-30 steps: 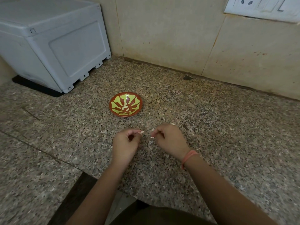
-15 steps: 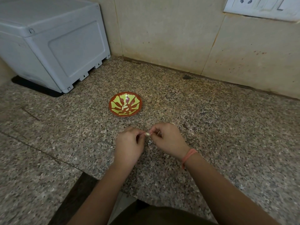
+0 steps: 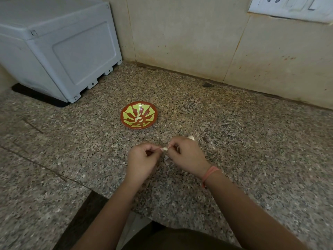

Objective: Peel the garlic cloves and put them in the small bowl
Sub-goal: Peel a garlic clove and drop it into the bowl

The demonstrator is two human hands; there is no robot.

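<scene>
A small red bowl with a yellow-green leaf pattern sits on the speckled granite counter, with a few pale peeled cloves at its bottom. In front of it, my left hand and my right hand meet over the counter. Both pinch one small pale garlic clove between their fingertips. Another pale clove lies on the counter just behind my right hand, partly hidden by it.
A large grey plastic appliance stands on a black mat at the back left. A tiled wall with a white socket plate runs along the back. The counter edge lies near my forearms.
One second ago my hands were slightly apart. They have come together, and both now pinch the same clove.
</scene>
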